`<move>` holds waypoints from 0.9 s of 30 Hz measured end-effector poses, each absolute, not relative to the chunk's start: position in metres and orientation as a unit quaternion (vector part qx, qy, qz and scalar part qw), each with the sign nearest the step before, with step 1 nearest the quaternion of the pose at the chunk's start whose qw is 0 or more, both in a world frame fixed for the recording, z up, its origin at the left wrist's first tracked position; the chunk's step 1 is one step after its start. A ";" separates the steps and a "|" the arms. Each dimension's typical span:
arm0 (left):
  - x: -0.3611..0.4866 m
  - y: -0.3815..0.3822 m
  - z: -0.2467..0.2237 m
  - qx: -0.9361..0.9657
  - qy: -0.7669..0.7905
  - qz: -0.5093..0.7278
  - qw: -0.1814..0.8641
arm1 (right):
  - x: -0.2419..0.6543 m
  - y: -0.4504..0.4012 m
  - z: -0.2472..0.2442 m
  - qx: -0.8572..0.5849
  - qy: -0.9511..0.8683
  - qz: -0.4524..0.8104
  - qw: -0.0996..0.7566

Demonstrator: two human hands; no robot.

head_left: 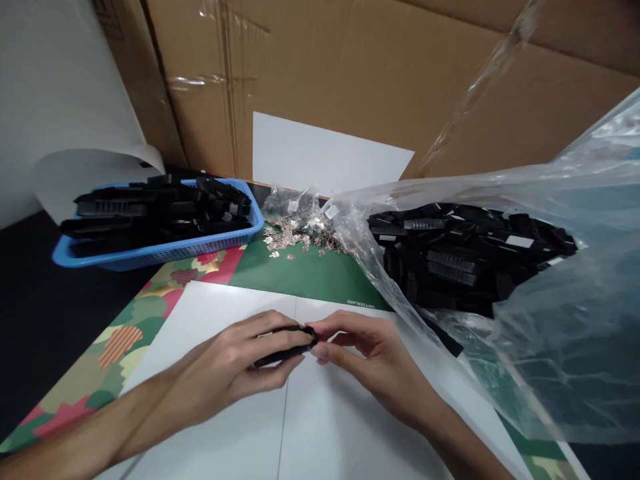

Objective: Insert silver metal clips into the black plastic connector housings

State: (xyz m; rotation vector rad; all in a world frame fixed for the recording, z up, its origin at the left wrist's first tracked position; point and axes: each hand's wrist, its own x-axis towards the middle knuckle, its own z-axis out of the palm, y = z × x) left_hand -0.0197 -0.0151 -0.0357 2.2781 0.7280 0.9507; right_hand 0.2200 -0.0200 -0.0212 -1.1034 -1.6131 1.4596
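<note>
Over the white paper (240,427), my left hand (250,350) grips a small black plastic case (283,355), its fingers wrapped round the long sides. The case's right end points toward my right hand (360,347). There the right thumb and fingertips are bent close together at the case's end; whether a small part sits between them is hidden. Beyond the hands lies a heap of small silvery metal pieces (295,233), partly in a clear plastic bag (295,200).
A blue basket (215,247) piled with black plastic parts (165,207) stands at the left. On the right, a large clear plastic bag (565,353) holds many similar black parts (450,267). Cardboard (340,67) rises behind, with a white sheet (320,153) against it.
</note>
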 end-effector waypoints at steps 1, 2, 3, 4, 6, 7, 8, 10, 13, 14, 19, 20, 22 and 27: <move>-0.020 -0.016 -0.035 0.848 0.276 0.351 0.285 | 0.220 -0.020 -0.022 -0.420 -0.623 0.561 0.348; -0.021 -0.017 -0.036 0.845 0.281 0.348 0.292 | 0.219 -0.021 -0.023 -0.416 -0.625 0.558 0.353; -0.022 -0.018 -0.036 0.839 0.288 0.349 0.302 | 0.218 -0.022 -0.025 -0.411 -0.630 0.552 0.360; -0.022 -0.018 -0.037 0.829 0.297 0.354 0.314 | 0.216 -0.023 -0.028 -0.406 -0.636 0.540 0.372; -0.022 -0.019 -0.038 0.799 0.324 0.369 0.346 | 0.212 -0.026 -0.035 -0.391 -0.667 0.490 0.402; -0.021 -0.019 -0.039 0.778 0.342 0.377 0.368 | 0.209 -0.028 -0.039 -0.384 -0.693 0.447 0.416; -0.020 -0.019 -0.039 0.753 0.360 0.384 0.395 | 0.206 -0.030 -0.044 -0.379 -0.721 0.392 0.427; -0.017 -0.018 -0.040 0.699 0.392 0.389 0.455 | 0.200 -0.034 -0.051 -0.376 -0.769 0.272 0.439; -0.013 -0.017 -0.042 0.644 0.421 0.376 0.517 | 0.195 -0.037 -0.057 -0.371 -0.812 0.155 0.422; -0.013 -0.017 -0.043 0.637 0.426 0.372 0.524 | 0.196 -0.037 -0.058 -0.368 -0.823 0.135 0.411; -0.015 -0.016 -0.041 0.628 0.419 0.357 0.550 | 0.206 -0.039 -0.053 -0.345 -0.881 0.040 0.321; -0.016 -0.015 -0.039 0.622 0.414 0.354 0.562 | 0.209 -0.038 -0.050 -0.336 -0.892 0.022 0.300; -0.019 -0.013 -0.034 0.610 0.403 0.347 0.587 | 0.215 -0.036 -0.045 -0.316 -0.907 -0.002 0.278; -0.024 -0.006 -0.036 0.600 0.369 0.316 0.635 | 0.213 -0.032 -0.039 -0.324 -0.877 0.134 0.327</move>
